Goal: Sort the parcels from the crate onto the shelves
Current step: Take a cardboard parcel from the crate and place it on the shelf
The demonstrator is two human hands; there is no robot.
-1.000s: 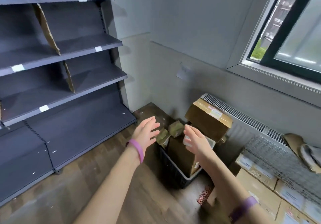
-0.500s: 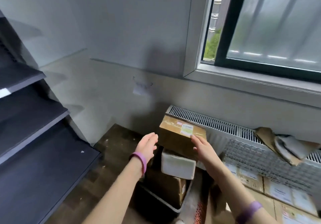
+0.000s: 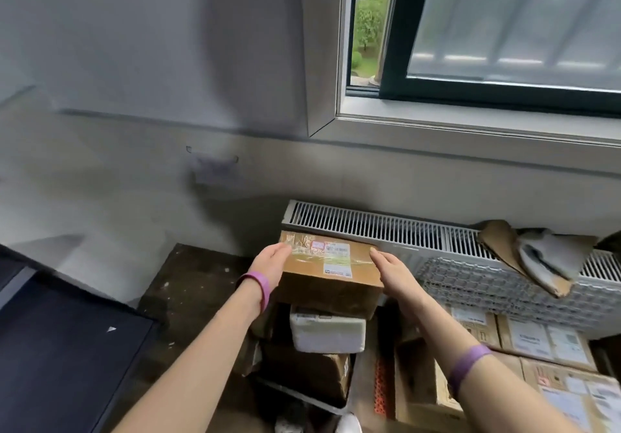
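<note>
Head view shows the left hand (image 3: 273, 263) and the right hand (image 3: 390, 269) placed on the two ends of one brown parcel (image 3: 331, 276). The parcel lies directly between the palms, and its top face with a white label and shiny tape is turned upward. The left hand lies flat against the left end, with its fingertips reaching the top edge. The right hand touches the right end of the top face with straight fingers. Neither hand is curled around the parcel; both are stretched out and only touch it from the sides. The thumbs cannot be seen clearly.

Just under the hands, the brown parcel rests on a white foam parcel (image 3: 327, 331), which sits on a darker brown parcel (image 3: 307, 377) inside the crate (image 3: 302, 396). Beyond the fingertips a white radiator (image 3: 369, 225) runs along the wall. To the right of the right hand there is a wire mesh panel (image 3: 487, 281), and below it lie labelled cartons (image 3: 537, 342). Far to the left of the left hand, a dark shelf (image 3: 67, 348) is visible.
</note>
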